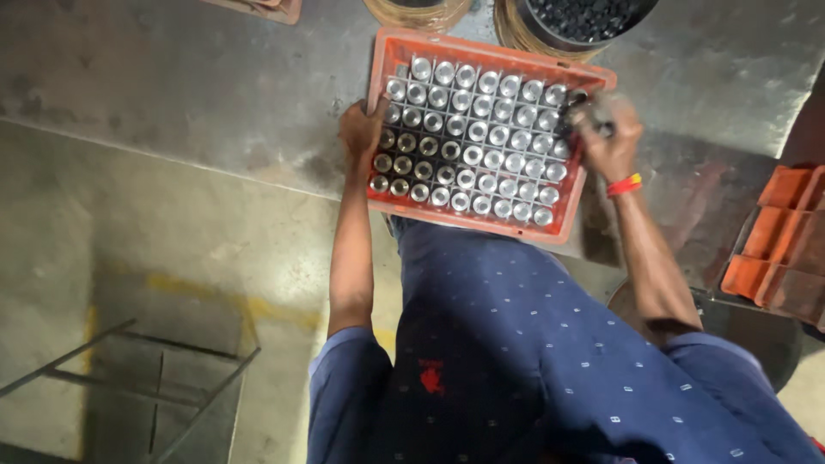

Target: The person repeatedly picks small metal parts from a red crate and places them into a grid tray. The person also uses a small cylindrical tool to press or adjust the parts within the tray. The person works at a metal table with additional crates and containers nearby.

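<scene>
- Fingers of the left hand (361, 129) curl over the left rim of the orange plastic crate (481, 225), thumb side pressed against its wall, gripping it.
- Fingers of the right hand (608, 137) are bunched together at the crate's upper right corner; they seem to pinch a small dark part (577, 101), though motion blur makes this hard to confirm.
- A red and yellow band (625, 185) circles the right wrist.
- Inside the crate, a grid of square cells holds shiny metal cylinders (481, 129) standing upright, their round tops bright; a few at the left look duller and hollow.
- The crate rests on a scuffed grey steel tabletop (215, 94), near its front edge.
- Beyond the crate stands a round black tub of small dark pieces (584, 19).
- At the right edge lie more orange crates (778, 245), stacked and ribbed.
</scene>
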